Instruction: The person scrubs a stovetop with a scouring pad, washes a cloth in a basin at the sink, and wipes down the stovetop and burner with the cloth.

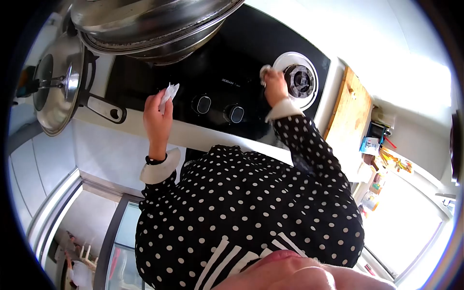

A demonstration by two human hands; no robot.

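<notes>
Pinched in the fingers of my left hand [157,121] is a crumpled white tissue [170,91], held up by the front edge of the black glass cooktop [246,48]. My right hand [276,88] is closed on a small crumpled greyish wad [264,73] over the cooktop, just left of the round gas burner [300,81]. Its material is too blurred to make out. The burner lies bare, with a dark centre and a pale ring. Two control knobs, a left knob [203,104] and a right knob [236,114], sit between my hands.
A large lidded steel pot [154,29] covers the cooktop's left part. Farther left, a lidded pan [60,87] has its handle [107,109] jutting toward my left hand. A wooden board [349,104] stands right of the cooktop, near packets [371,145].
</notes>
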